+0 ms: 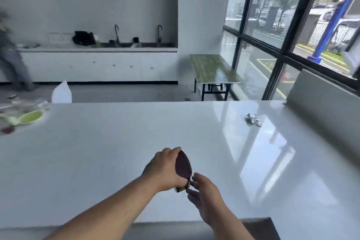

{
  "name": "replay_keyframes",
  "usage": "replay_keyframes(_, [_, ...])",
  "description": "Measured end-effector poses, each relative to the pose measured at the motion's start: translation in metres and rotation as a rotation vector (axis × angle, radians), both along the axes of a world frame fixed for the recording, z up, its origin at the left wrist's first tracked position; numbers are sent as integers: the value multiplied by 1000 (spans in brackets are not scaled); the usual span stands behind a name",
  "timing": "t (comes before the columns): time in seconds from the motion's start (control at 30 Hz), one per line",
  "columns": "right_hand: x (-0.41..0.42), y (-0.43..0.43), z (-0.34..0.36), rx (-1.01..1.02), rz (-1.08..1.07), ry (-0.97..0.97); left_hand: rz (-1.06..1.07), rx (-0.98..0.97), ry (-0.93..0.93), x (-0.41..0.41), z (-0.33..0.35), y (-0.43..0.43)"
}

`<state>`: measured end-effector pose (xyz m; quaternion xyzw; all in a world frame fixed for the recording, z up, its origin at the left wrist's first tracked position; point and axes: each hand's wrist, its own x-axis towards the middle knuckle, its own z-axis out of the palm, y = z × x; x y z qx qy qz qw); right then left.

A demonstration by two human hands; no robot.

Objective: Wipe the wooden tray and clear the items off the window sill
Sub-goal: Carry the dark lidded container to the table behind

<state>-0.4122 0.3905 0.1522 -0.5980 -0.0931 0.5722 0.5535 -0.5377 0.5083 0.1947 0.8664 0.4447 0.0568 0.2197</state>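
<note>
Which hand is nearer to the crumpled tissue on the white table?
Right. The right hand is on the side of the crumpled tissue, though well short of it; the left hand, holding the wooden tray, is farther.

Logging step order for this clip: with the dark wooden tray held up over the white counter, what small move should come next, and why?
Probably fetch the crumpled tissue: the left hand grips the wooden tray on edge, while the right hand is open and holds nothing to wipe with.

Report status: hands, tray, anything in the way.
Left hand gripping dark wooden tray, held on edge above white counter. Right hand open, fingers at tray's lower end. Crumpled wipe lying far right. Nothing blocking.
</note>
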Motion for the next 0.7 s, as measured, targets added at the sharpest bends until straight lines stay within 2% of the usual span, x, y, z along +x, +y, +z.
replay_keyframes(0.13, [-73,59,4,24,152,-16,157,-26,-9,-90,0,38])
replay_keyframes(0.33, [-139,133,-11,-20,327,-46,312,-50,-2,-170,-22,86])
replay_keyframes(0.53, [-174,218,-43,-62,502,-37,451,-91,23,-215,-62,151])
replay_keyframes(0.7, [-177,293,-80,-124,594,-13,499,-131,73,-218,-94,213])
